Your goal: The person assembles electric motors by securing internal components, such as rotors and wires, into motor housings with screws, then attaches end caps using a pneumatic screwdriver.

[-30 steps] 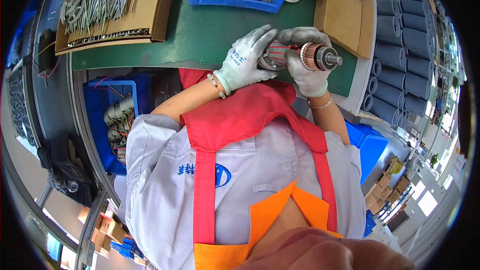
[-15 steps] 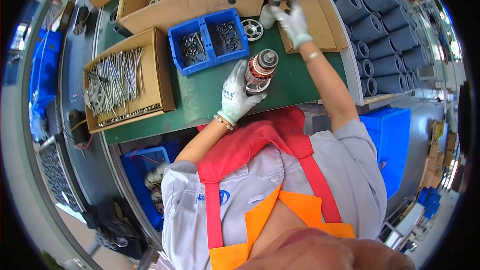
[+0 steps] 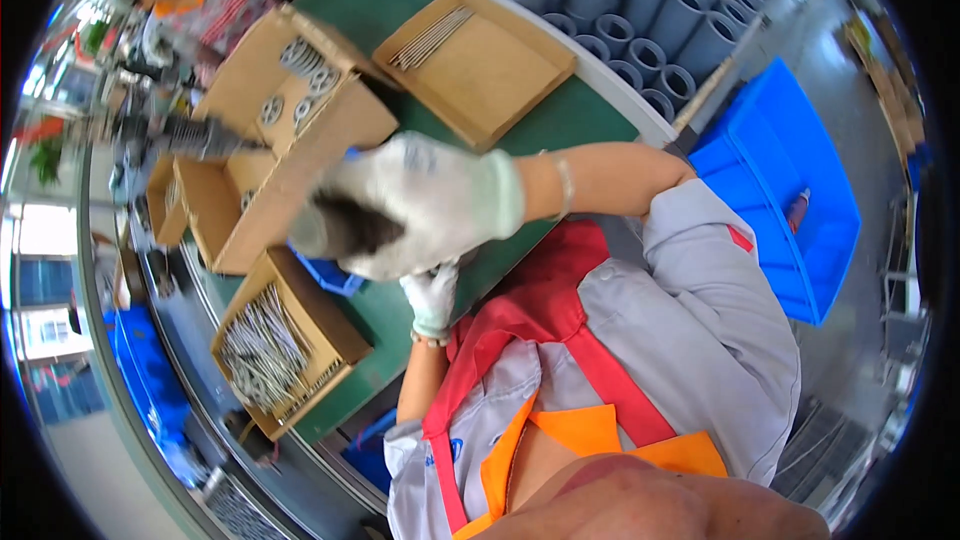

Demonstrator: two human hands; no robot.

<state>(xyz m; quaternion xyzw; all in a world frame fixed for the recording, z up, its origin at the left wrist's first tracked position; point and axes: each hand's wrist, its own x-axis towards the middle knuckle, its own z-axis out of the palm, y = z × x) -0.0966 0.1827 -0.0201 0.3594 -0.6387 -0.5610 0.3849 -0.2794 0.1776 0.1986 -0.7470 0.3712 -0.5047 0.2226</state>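
My right hand [image 3: 425, 200], in a white glove, is raised close in front of the camera and blurred by motion. Its fingers wrap round a grey cylinder [image 3: 314, 230], whose kind is too smeared to tell. Below it, at the bench edge, my gloved left hand [image 3: 432, 302] is partly covered by the right one, its fingers mostly hidden. The motor armature that it gripped earlier cannot be made out behind my right hand. Only slivers of the blue parts bin [image 3: 345, 283] show beside the right hand.
A carton of metal rods [image 3: 358, 345] stands left on the green bench [image 3: 590, 125]. Behind are a larger carton [image 3: 350, 130] with round metal parts and a shallow rod tray [image 3: 535, 70]. A power tool [image 3: 185, 135] hangs far left, near a co-worker [image 3: 195, 0]. Grey tubes and a blue tub [image 3: 770, 210] lie right.
My right hand has come from the tray at the back towards me and left, now carrying the grey cylinder. The whole view has turned, and the right hand now covers the armature.
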